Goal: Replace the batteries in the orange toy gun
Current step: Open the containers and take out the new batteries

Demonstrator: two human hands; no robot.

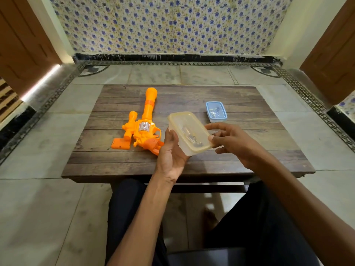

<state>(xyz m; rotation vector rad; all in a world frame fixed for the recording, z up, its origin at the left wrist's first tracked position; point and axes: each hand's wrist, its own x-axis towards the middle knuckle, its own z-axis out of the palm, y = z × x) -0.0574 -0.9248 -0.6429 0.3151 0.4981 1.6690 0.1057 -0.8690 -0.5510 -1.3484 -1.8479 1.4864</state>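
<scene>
The orange toy gun point(144, 123) lies flat on the low wooden table point(240, 120), barrel pointing away from me. A small orange cover piece point(120, 144) rests beside its grip, to the left. I hold a translucent yellowish plastic box point(189, 132) with a lid just above the table, tilted. My left hand point(171, 152) grips its left side from below. My right hand point(232, 141) pinches its right edge at the lid. Dim shapes show through the lid; what they are I cannot tell.
A small blue-rimmed plastic box point(216, 111) with a clear lid stands at the table's right rear. The table sits on a tiled floor with a patterned wall behind and wooden doors at both sides. My dark-trousered legs are under the near edge.
</scene>
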